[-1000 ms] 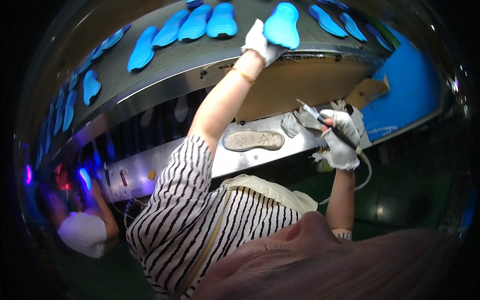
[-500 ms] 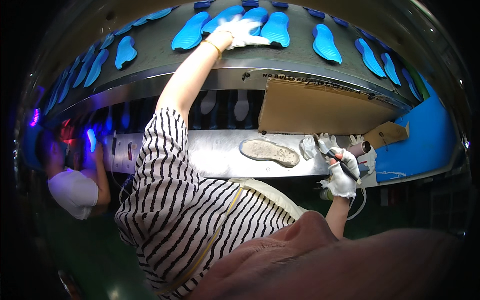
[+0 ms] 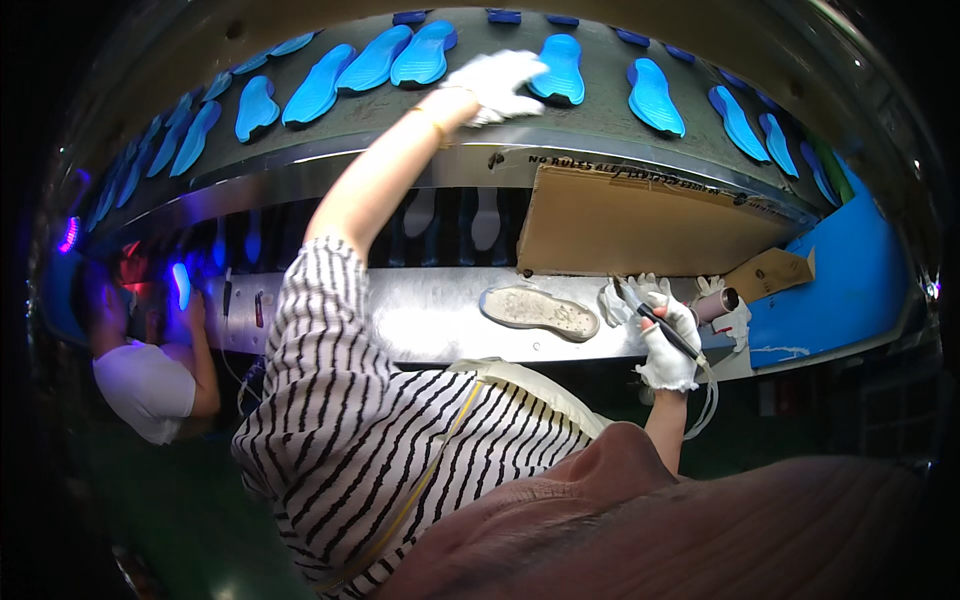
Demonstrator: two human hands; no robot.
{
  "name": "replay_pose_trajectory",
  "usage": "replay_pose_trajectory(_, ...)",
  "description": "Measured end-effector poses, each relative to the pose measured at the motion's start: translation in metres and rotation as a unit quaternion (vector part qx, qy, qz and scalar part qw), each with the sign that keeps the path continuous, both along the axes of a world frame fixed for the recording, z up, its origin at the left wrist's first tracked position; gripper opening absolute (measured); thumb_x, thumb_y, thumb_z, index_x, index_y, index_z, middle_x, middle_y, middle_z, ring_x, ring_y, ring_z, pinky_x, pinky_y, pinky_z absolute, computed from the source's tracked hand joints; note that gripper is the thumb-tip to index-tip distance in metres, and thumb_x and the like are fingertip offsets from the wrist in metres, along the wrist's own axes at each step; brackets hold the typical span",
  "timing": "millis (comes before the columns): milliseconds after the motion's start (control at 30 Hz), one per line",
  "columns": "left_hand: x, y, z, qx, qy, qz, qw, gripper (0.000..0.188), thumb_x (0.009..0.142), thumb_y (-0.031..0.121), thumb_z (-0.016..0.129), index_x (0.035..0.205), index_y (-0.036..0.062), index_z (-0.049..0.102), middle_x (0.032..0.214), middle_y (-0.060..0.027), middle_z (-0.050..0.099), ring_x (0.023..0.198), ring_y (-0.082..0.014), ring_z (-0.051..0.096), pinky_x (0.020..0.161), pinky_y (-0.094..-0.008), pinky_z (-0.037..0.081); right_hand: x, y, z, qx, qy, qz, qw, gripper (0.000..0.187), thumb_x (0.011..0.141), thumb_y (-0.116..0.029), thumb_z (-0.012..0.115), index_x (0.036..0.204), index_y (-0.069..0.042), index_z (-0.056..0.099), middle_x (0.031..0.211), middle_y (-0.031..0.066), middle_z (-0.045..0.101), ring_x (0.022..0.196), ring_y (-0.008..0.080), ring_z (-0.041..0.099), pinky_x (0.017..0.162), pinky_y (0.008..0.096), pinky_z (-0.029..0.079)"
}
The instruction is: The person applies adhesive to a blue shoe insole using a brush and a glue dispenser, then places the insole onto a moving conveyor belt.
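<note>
My left hand [image 3: 497, 85], in a white glove, reaches over the dark belt with its fingers stretched out. Its fingertips are at the left edge of a bright blue shoe sole [image 3: 561, 72]; whether they touch it is unclear. Left of the hand lie three more blue soles, the closest one [image 3: 424, 55] beside the knuckles. Over the metal ledge, my gloved right hand [image 3: 670, 350] is closed round a black pen-like tool [image 3: 672, 334] with a pale tube. The tool's tip points up and left. A worn beige sole-shaped piece [image 3: 540, 312] rests left of that hand.
More blue soles [image 3: 656, 97] lie along the belt [image 3: 600, 120]. A cardboard sheet [image 3: 625, 225] leans against its front edge. White gloves [image 3: 617, 300] and a brownish cylinder [image 3: 715, 304] are on the ledge [image 3: 430, 320]. At left sits a co-worker [image 3: 150, 385] under violet light.
The soles that were under and beside my left hand now lie farther left, and the hand is lower and clear of them. My right hand has shifted slightly left, its tool pivoted.
</note>
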State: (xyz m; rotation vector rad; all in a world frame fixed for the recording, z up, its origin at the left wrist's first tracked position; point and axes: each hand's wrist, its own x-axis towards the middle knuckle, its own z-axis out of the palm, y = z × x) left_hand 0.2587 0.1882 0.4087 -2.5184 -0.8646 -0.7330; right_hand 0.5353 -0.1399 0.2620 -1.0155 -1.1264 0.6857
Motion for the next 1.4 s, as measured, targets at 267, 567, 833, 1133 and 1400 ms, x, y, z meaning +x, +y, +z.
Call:
replay_pose_trajectory(267,0.023,-0.038,-0.011,-0.05,-0.05,0.016,0.997,0.035,0.081,0.04,0.063,0.11,0.0216,0.065,0.099,-0.0076,0.062,0.095,-0.0292,0.056,0.088,-0.0406,0.044,-0.002,-0.002,-0.012,-0.047,-0.04,0.009,0.998,0.02,0.079,0.005,0.065,0.096,-0.001,0.056,0.097,0.0076,0.063,0.079,0.0114,0.058,0.074,0.025,0.048)
replay_pose_trajectory(567,-0.011,-0.124,0.031,-0.29,-0.567,-0.544,0.546,0.043,0.099,0.034,0.037,0.069,0.0077,0.052,0.089,-0.0219,0.062,0.074,-0.0231,0.055,0.071,-0.0323,0.046,0.032,0.004,-0.031,-0.079,0.035,-0.096,0.992,0.022,0.082,-0.002,0.063,0.102,0.001,0.054,0.097,0.0075,0.061,0.088,0.0156,0.059,0.082,0.0274,0.047)
replay_pose_trajectory(833,0.031,-0.201,-0.116,-0.775,-0.499,-0.372,0.108,0.073,0.088,0.068,0.033,0.105,0.002,0.059,0.126,-0.0227,0.053,0.112,-0.0398,0.054,0.097,-0.049,0.045,-0.014,0.016,-0.007,0.01,0.093,0.082,0.992,0.025,0.084,-0.004,0.064,0.106,-0.002,0.053,0.098,0.0075,0.06,0.087,0.0161,0.06,0.079,0.0304,0.05)
replay_pose_trajectory(1133,0.055,-0.24,-0.148,-0.765,-0.535,-0.34,0.116,0.078,0.085,0.072,0.036,0.134,0.0113,0.044,0.128,-0.0158,0.053,0.115,-0.0365,0.053,0.099,-0.0493,0.043,-0.052,0.047,0.026,0.032,0.051,0.015,0.998,0.02,0.079,0.002,0.065,0.097,0.001,0.056,0.092,0.0079,0.064,0.08,0.0105,0.061,0.074,0.0241,0.05)
replay_pose_trajectory(1400,0.075,-0.242,-0.16,-0.708,-0.624,-0.271,0.191,0.077,0.084,0.069,0.042,0.132,0.0087,0.044,0.128,-0.0124,0.053,0.113,-0.0263,0.055,0.099,-0.0401,0.044,-0.08,0.03,0.028,0.051,0.022,0.075,0.996,0.023,0.079,0.006,0.064,0.099,-0.001,0.054,0.089,0.0072,0.062,0.073,0.0101,0.061,0.07,0.0236,0.051)
